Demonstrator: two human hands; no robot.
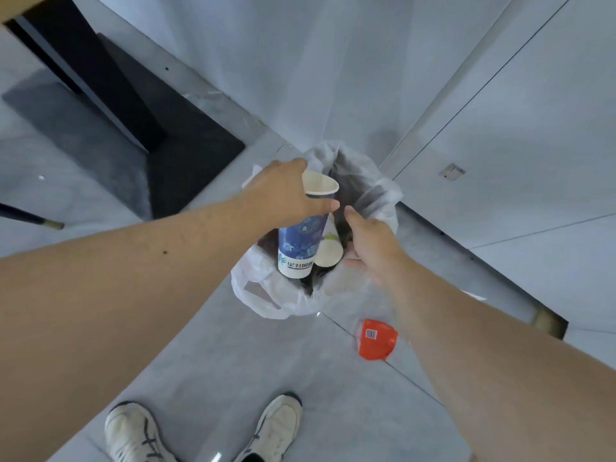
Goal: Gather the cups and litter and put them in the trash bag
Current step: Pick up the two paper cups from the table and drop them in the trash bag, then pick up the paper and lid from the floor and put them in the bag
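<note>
Head view: left hand grips a blue paper cup near its rim, right over the open white trash bag; right hand pinches the bag's edge, holding it open beside a small white cup. Drop step in hand; next, release, then fetch the orange wrapper lying on the floor nearby. Cup's long axis runs near vertical, mouth up, base pointing into the bag.

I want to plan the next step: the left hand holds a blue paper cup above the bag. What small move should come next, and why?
Probably lower and release the blue patterned paper cup. The left hand holds it near its rim, over the open mouth of the white plastic trash bag, and the right hand is at the bag's edge, seemingly keeping it open. The orange wrapper on the floor can wait.
</note>
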